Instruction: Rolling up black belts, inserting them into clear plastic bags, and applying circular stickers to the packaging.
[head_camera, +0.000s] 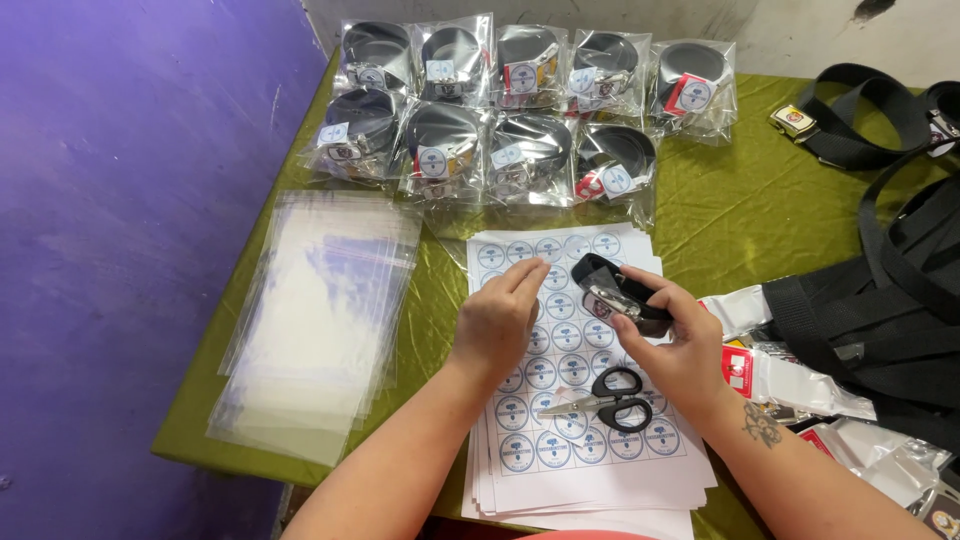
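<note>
**Rolled belt held over the sticker sheets**

The right hand (672, 345), just right of the frame's centre, grips a rolled black belt (612, 288) with a metal buckle. Its fingers (655, 292) are clenched around the roll. The belt's long axis runs on a slant from upper left to lower right, with the looped end pointing toward the upper left of the frame.

The left hand (497, 320) lies at centre, holding nothing. Its fingers (528, 274) are stretched out and press on the top sticker sheet (560, 390), close beside the belt.

Black-handled scissors (606, 401) lie on the sheets below the hands, blades pointing left. A pile of clear plastic bags (320, 320) lies at the left on the green table (730, 210). Bagged belts (500, 110) stand in two rows along the top of the frame. Loose black straps (890, 290) lie at the right.
</note>
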